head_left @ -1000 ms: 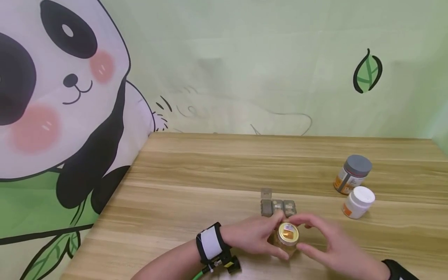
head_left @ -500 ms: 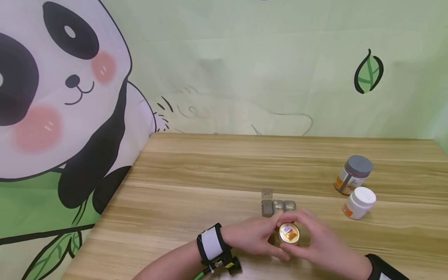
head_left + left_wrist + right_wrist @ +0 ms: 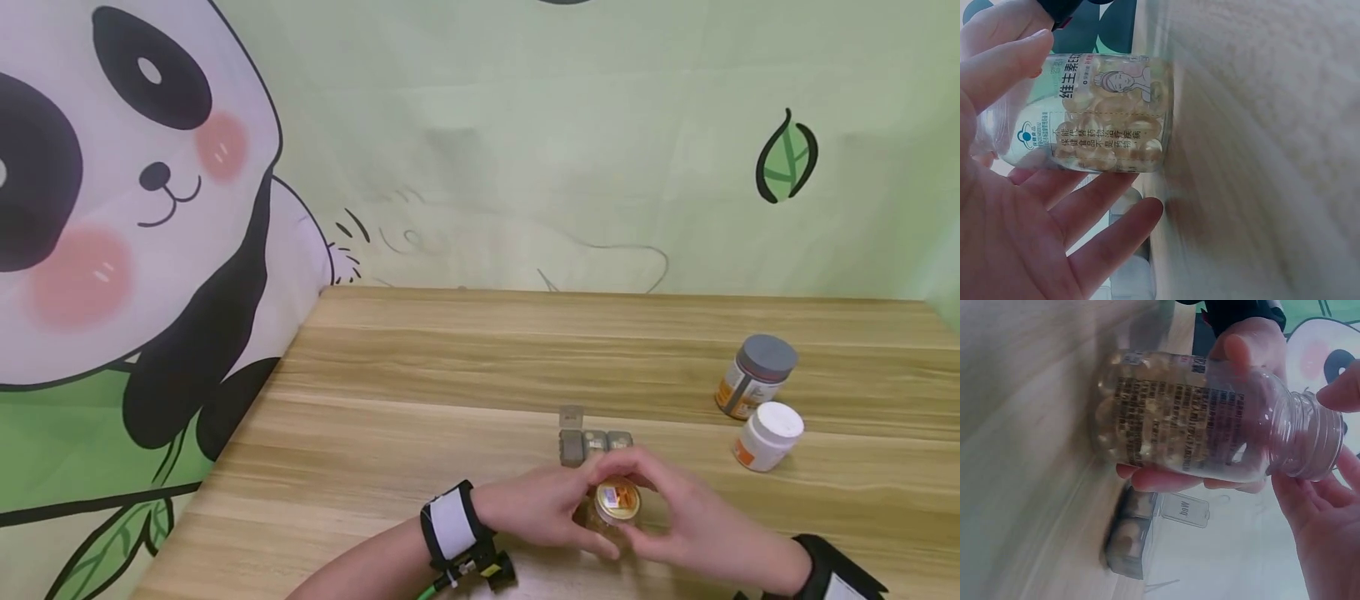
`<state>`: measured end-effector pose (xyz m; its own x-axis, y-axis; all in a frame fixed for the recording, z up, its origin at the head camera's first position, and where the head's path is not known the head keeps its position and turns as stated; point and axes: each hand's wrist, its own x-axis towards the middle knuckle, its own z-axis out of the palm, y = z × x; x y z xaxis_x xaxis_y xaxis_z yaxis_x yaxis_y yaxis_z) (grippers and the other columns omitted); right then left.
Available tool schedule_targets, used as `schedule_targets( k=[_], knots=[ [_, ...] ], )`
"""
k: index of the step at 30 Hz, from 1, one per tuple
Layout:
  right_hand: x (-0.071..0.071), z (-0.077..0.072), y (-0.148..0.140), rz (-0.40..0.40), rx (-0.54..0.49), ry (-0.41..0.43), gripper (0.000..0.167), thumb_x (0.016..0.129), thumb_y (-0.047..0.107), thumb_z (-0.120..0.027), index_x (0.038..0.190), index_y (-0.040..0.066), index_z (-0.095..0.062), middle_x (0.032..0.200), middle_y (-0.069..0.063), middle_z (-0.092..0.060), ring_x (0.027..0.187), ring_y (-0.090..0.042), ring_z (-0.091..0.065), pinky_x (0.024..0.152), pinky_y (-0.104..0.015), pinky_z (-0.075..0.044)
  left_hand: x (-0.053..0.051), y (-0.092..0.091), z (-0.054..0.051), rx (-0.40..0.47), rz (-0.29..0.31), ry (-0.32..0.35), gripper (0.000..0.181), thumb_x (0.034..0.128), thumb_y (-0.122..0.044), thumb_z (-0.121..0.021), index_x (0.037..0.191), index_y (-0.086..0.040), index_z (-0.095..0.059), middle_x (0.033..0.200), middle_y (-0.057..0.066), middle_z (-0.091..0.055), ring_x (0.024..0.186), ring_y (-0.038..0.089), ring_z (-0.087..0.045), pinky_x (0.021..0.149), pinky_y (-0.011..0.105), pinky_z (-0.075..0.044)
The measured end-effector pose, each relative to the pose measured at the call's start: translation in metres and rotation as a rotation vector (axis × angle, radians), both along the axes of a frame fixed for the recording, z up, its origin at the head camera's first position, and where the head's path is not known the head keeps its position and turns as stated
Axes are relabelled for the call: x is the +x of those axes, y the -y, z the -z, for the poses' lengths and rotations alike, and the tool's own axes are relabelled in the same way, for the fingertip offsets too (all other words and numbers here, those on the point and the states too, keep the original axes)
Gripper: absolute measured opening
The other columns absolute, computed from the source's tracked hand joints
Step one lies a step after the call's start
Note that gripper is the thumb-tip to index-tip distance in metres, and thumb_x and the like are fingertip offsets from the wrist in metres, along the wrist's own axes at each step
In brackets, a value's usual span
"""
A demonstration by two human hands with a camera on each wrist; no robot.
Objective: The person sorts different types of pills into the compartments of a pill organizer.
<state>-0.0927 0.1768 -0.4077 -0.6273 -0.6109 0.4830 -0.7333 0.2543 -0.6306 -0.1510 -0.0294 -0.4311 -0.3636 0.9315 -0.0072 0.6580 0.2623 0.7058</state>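
Note:
A clear pill bottle point(image 3: 603, 525) stands upright on the table with its gold-coloured top point(image 3: 618, 498) facing up. Amber softgel capsules point(image 3: 1107, 134) fill its lower part behind a printed label. My left hand point(image 3: 536, 504) holds the bottle's body, thumb on the near side and fingers on the far side. Thumb and fingers of my right hand point(image 3: 697, 517) curve round the top and pinch it; the right wrist view shows them at the threaded neck point(image 3: 1310, 434). Just beyond the hands lies a small grey pill organizer point(image 3: 572, 448), its leftmost lid point(image 3: 571, 416) flipped up.
To the right stand a grey-capped jar point(image 3: 756, 375) and, nearer, a white jar point(image 3: 768, 436) with a white lid. The wooden table point(image 3: 420, 358) meets a green panda-printed backdrop point(image 3: 487, 150) at its far edge.
My right hand has come in from the right and taken hold of the bottle's top. The sticker on the top has turned. My left hand has stayed round the bottle.

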Motion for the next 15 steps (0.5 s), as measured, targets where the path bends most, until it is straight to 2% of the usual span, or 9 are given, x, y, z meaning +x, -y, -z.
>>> schedule_targets(
  k=[4,11,13,15],
  knots=[
    [-0.0001,-0.0029,-0.0014,-0.041,0.005,0.091,0.062,0.073,-0.015,-0.071,0.124,0.012,-0.049,0.121,0.003,-0.055,0.115,-0.015,-0.055,0.096,-0.027,-0.044,0.0005,0.0,0.0006,0.011,0.002,0.002,0.076,0.0867,-0.033,-0.074,0.139,-0.021,-0.021,0.122,-0.005,-0.055,0.1,-0.001,-0.051,0.084,0.012,-0.04],
    [-0.0043,-0.0014,-0.0024,-0.083,0.016,0.038,0.064,0.065,-0.018,-0.068,0.12,0.012,-0.051,0.115,0.001,-0.057,0.107,-0.015,-0.055,0.093,-0.022,-0.042,0.0006,-0.0011,0.0003,0.006,0.006,-0.008,0.061,0.0874,-0.031,-0.074,0.129,-0.016,-0.031,0.113,-0.007,-0.054,0.099,-0.003,-0.051,0.085,0.012,-0.04],
    [-0.0037,-0.0029,-0.0037,-0.074,0.021,0.067,0.063,0.068,-0.018,-0.068,0.12,0.014,-0.051,0.115,0.001,-0.058,0.108,-0.015,-0.055,0.094,-0.023,-0.042,0.0003,-0.0015,0.0002,0.002,0.007,-0.001,0.058,0.0878,-0.031,-0.074,0.125,-0.015,-0.032,0.11,-0.007,-0.054,0.096,-0.003,-0.051,0.083,0.012,-0.041],
    [-0.0032,-0.0052,-0.0062,-0.058,0.015,0.092,0.061,0.071,-0.017,-0.069,0.121,0.014,-0.051,0.116,0.001,-0.058,0.112,-0.015,-0.055,0.095,-0.025,-0.043,0.0,-0.0015,0.0002,-0.006,0.002,0.001,0.063,0.0881,-0.032,-0.073,0.13,-0.014,-0.029,0.116,-0.006,-0.056,0.101,-0.003,-0.052,0.085,0.012,-0.04]
  ],
)
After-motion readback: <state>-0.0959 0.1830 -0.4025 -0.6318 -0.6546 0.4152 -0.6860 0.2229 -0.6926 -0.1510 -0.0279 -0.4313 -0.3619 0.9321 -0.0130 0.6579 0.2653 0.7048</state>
